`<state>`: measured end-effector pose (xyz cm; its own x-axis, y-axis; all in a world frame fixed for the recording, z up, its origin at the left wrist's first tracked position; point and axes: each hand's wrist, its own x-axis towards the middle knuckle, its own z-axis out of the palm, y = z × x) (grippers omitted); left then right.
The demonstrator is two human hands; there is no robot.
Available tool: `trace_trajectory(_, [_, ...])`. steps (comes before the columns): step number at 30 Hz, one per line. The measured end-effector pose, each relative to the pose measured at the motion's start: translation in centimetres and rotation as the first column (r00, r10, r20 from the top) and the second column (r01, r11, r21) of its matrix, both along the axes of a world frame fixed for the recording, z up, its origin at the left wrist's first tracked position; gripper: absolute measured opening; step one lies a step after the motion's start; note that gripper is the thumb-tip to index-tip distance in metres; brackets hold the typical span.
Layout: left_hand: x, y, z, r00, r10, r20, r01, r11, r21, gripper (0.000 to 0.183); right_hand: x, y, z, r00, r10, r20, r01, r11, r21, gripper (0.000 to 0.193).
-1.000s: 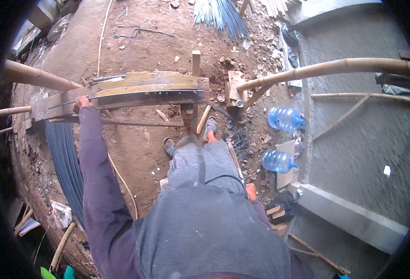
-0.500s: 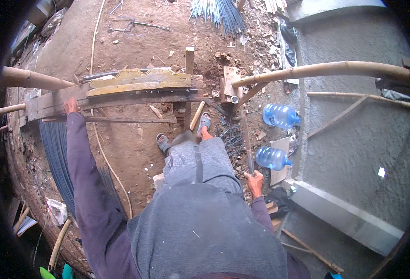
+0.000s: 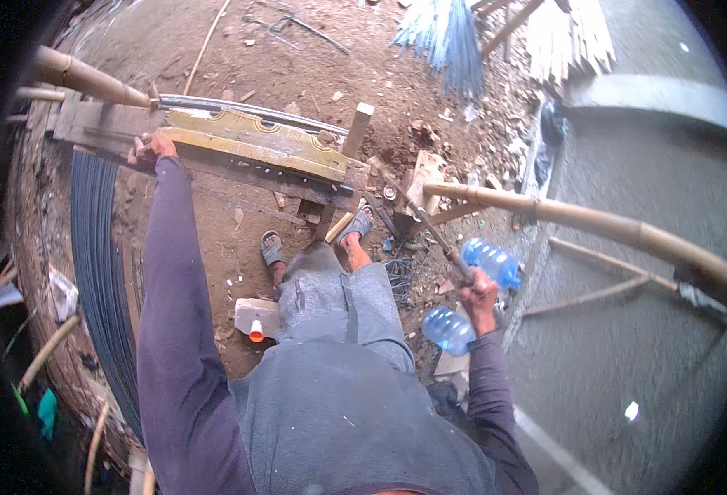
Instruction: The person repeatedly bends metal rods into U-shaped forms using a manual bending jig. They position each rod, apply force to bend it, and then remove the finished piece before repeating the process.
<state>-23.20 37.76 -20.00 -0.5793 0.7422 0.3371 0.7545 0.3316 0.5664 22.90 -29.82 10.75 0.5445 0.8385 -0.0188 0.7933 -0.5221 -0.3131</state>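
Before me stands a wooden bench (image 3: 108,124) with a yellow scalloped board (image 3: 248,140) along its top. My left hand (image 3: 159,147) is at the bench's left part, beside the yellow board's left end. Its fingers are curled, and whatever they hold is too small or hidden to name. My right hand (image 3: 480,293) is wrapped round the near end of a long metal bar (image 3: 437,235). That bar slants away to the left, its far end by the bench's right end and a wooden block (image 3: 425,177).
Bamboo poles (image 3: 561,210) reach in from both sides. Two blue water jugs (image 3: 492,261) lie right of my legs. Dark steel rods (image 3: 95,264) are bundled at left, more rods (image 3: 442,41) at the back. A cup (image 3: 256,332) rests by my leg; wet-looking concrete (image 3: 611,363) spreads right.
My right hand has moved forward and right, the metal bar swinging with it toward the bench's right end. My left hand stays at the bench. The view has turned, tilting the scene.
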Motion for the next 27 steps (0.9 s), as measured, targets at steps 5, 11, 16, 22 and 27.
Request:
trace_trajectory(5, [0.7,-1.5,1.6,0.984,0.128,0.125,-0.132,0.991,0.025,0.054,15.8,12.3,0.2,0.835,0.522,0.173,-0.458,0.835,-0.304,0.014])
trace_trajectory(11, [0.2,-1.3,3.1,0.993,0.107,0.055,-0.111,0.991,0.078,0.039,25.9,28.5,-2.7,0.413,0.888,0.204,-0.843,0.458,-0.284,0.007])
trace_trajectory(16, [-3.8,-0.4,-1.1,0.919,-0.061,0.390,-0.003,0.987,0.161,0.029,26.7,37.7,-6.0,0.222,0.973,0.064,-0.906,0.230,-0.355,0.009])
trace_trajectory(22, [-13.4,3.2,-6.3,0.799,-0.311,0.515,0.356,0.934,0.012,0.011,25.3,43.7,-7.5,0.166,0.986,0.030,-0.922,0.166,-0.349,0.010])
trace_trajectory(27, [-15.5,3.6,-8.9,0.654,-0.386,0.651,0.449,0.890,0.078,0.020,24.5,46.0,-8.0,0.176,0.984,-0.030,-0.885,0.144,-0.443,0.009])
